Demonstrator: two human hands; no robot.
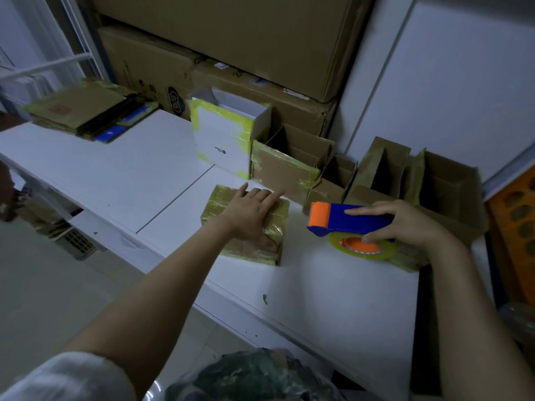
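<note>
A small cardboard parcel (231,250) wrapped in yellowish tape lies on the white table (115,175), near its middle. My left hand (252,211) lies flat on top of the parcel with straight fingers. To the right, my right hand (405,222) grips a blue and orange tape dispenser (341,219) just above the table. Its roll of clear yellowish tape (362,250) hangs below, and my thumb touches the orange core.
An open white box (223,140) edged with yellow tape and several open cardboard boxes (286,169) stand along the back. Big cartons (231,39) are stacked behind them. Flattened boxes (84,111) lie at the far left. An orange crate (515,227) sits at the right edge.
</note>
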